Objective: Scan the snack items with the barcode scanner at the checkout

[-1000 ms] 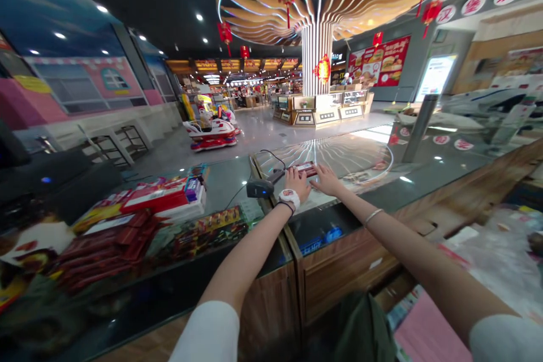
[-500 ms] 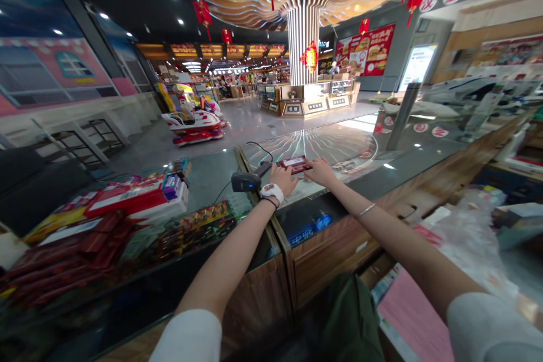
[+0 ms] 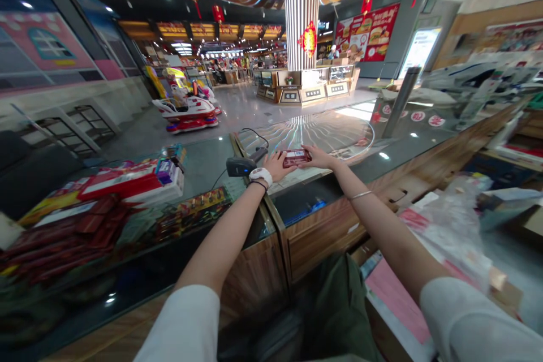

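A small dark red packet with a pale label (image 3: pixel 296 155) lies between my two hands over the glass counter (image 3: pixel 203 164). My left hand (image 3: pixel 278 166), with a white watch at the wrist, grips the packet's left end. At its right end the fingers of my right hand (image 3: pixel 316 157) are closed on it. Just left of my left wrist is a black scanner (image 3: pixel 240 167) with a small blue light and a cable.
Dark red packets (image 3: pixel 89 226) are piled at the left, beside a red and white box (image 3: pixel 123 181) and a purple box (image 3: pixel 165 171). A metal post (image 3: pixel 401 102) rises from the right counter. Plastic bags (image 3: pixel 453 226) lie at the lower right.
The view has shifted, so the counter and hands appear slightly higher. The packet has been turned a little and sits more level between my hands, its label now facing more toward me.
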`<state>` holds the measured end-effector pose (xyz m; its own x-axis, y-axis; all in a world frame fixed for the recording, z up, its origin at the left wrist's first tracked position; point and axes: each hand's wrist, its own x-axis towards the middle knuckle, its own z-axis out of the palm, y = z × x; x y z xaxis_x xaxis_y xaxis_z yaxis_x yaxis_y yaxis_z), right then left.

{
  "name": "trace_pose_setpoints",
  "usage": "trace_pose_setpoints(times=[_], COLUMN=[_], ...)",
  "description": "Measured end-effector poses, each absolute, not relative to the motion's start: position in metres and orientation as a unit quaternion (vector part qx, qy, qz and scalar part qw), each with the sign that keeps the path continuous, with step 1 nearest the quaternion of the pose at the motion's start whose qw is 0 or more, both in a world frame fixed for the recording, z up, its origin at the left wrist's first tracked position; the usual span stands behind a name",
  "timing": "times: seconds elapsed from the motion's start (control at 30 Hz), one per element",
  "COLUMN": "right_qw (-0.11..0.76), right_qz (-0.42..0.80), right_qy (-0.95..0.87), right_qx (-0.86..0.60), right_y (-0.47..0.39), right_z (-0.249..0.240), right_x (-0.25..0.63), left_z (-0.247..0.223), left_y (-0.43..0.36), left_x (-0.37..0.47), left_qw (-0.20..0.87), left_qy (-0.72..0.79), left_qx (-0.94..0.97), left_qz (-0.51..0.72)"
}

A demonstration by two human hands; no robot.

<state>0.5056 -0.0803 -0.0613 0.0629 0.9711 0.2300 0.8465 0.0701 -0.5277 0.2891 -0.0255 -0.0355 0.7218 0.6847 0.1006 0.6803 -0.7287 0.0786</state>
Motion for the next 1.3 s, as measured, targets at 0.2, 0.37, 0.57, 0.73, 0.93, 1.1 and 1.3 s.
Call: trace_pose_setpoints(times=[0.2,0.37,0.57,0.73,0.93,1.1,1.3], right_qw=[0.316,0.327,0.336,0.351,0.358,0.344,0.347], right_qz=[0.153,0.164,0.156,0.031,-0.077,-0.14,-0.176], right_qy=[-0.704,-0.72,-0.743,-0.766,-0.762,-0.765,-0.776], right_qx=[-0.618,-0.589,-0.557,-0.538,-0.535,-0.526,-0.496], right_y=[-0.075,-0.075,-0.078,-0.081,-0.095,-0.102,-0.091], right_z=[-0.065,-0.069,-0.067,-0.058,-0.037,-0.017,0.005], right_x=[0.516,0.519,0.515,0.503,0.473,0.441,0.397], left_z=[-0.033,-0.032,-0.027,-0.015,0.006,0.021,0.031], left_y=[-0.016,-0.013,-0.02,-0.027,-0.038,-0.042,-0.039], left_x=[0.287,0.285,0.283,0.276,0.252,0.221,0.175], left_qw=[0.032,0.059,0.031,-0.056,-0.115,-0.147,-0.179], left_qy=[0.309,0.287,0.267,0.219,0.212,0.21,0.235], left_qx=[0.944,0.945,0.943,0.943,0.931,0.924,0.906], left_qz=[0.112,0.147,0.194,0.244,0.276,0.283,0.302])
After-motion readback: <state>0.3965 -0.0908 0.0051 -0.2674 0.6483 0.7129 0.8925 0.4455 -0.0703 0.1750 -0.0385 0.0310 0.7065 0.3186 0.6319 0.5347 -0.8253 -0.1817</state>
